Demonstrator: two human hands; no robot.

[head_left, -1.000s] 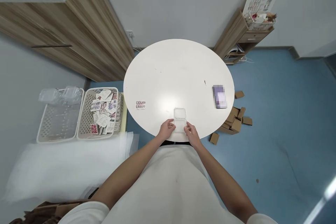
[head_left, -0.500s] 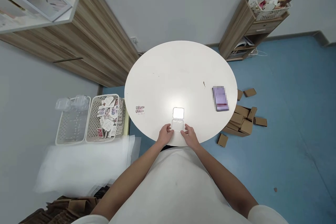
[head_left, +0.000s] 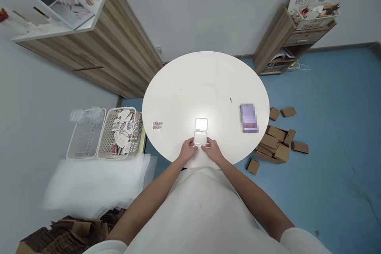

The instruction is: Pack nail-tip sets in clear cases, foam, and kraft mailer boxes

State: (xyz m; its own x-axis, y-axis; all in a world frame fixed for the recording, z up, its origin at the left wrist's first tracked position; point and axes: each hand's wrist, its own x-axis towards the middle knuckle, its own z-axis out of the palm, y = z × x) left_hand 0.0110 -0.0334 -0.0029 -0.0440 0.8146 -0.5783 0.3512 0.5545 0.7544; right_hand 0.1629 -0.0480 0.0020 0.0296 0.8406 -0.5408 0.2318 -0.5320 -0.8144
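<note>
The clear, rectangular plastic case (head_left: 200, 137) sits open near the front edge of the oval table (head_left: 205, 79), left hand (head_left: 187, 150) and right hand (head_left: 212, 151) grasping its opposite sides. The table's smooth white surface gives broad room beyond, between pink-patterned card (head_left: 157, 126), left, and pixelated purple item (head_left: 249, 118), right.

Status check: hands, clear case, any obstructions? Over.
Left hand, right hand at opposite sides of clear case. It stands open. Patterned card off to the left; nothing seen blocking.
</note>
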